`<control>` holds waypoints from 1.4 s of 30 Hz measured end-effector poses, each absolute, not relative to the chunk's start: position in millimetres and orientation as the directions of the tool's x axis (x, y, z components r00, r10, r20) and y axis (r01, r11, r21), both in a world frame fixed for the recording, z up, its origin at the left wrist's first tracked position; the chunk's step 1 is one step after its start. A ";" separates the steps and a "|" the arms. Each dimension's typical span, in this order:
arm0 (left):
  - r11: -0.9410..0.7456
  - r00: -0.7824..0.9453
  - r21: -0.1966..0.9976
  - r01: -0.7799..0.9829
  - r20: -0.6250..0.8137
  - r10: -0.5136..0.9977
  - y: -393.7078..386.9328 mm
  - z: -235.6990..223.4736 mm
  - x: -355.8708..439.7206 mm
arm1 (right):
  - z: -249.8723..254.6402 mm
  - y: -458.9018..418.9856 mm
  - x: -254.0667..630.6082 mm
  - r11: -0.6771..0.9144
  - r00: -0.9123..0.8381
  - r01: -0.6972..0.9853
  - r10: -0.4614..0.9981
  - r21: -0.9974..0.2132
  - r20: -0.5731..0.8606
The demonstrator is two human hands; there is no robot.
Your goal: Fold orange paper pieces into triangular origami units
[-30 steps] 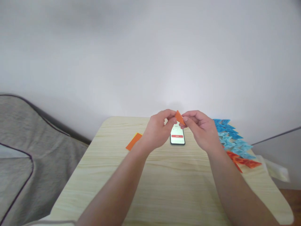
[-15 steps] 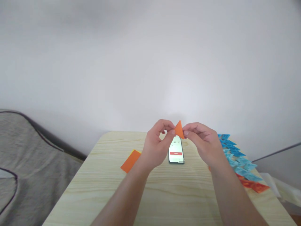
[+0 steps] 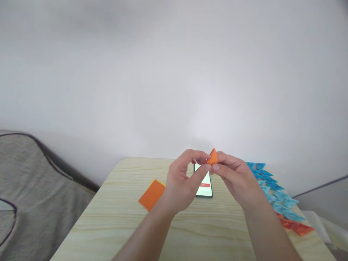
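Orange folded paper [image 3: 213, 157], its point upward, sits right of and below frame centre, pinched low between the fingertips of your left hand [image 3: 185, 181] and right hand [image 3: 237, 177], neither clearly nearer, the phone [image 3: 204, 191] lying lower on the bench [image 3: 206, 232].

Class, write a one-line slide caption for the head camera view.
Left hand and right hand hold a small folded orange paper piece above a pale wood-grain table.

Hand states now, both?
Left hand: closed, pinching the folded orange paper.
Right hand: closed, holding the same paper from its other side.
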State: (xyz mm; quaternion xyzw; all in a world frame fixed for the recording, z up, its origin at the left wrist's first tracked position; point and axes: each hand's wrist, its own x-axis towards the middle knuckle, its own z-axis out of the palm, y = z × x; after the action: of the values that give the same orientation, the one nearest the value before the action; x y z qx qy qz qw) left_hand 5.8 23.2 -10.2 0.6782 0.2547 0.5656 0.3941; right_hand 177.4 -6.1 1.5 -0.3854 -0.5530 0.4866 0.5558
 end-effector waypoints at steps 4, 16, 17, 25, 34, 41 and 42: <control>-0.649 0.230 0.758 -0.064 0.644 0.730 24.7 -7.4 3.5 | 1.4 -8.6 178.1 0.131 -0.127 -0.243 0.978 -0.961 0.166; -0.739 0.266 0.666 0.102 0.697 0.666 32.0 -10.1 -0.2 | -4.1 -8.6 179.6 0.226 0.072 0.011 0.971 -0.974 0.226; -0.730 0.276 0.675 0.109 0.685 0.674 31.9 -9.8 -0.6 | -4.9 -9.2 180.9 0.234 0.074 0.064 0.968 -0.970 0.238; -0.533 0.297 0.834 0.141 0.478 0.826 27.5 -6.0 -2.4 | -4.5 -13.5 183.6 0.207 0.087 0.213 0.969 -0.955 0.230; -0.624 0.391 0.731 0.275 0.508 0.767 27.8 -5.9 -5.0 | -4.5 -13.2 180.0 0.224 0.036 0.285 0.969 -0.932 0.244; -0.540 0.381 0.804 0.250 0.431 0.818 26.3 -2.7 -3.2 | -6.1 -14.0 180.5 0.268 0.070 0.341 0.949 -0.901 0.309; -0.509 0.368 0.828 0.234 0.410 0.835 26.3 -2.4 -2.7 | -6.8 -14.0 181.0 0.269 0.081 0.327 0.947 -0.906 0.311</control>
State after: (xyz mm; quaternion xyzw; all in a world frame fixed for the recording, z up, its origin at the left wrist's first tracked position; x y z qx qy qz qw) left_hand -2.7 26.3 -2.4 0.7517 0.3552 0.4354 0.3451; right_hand 181.0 -14.0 -6.8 -0.5243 -0.6076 0.3009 0.5152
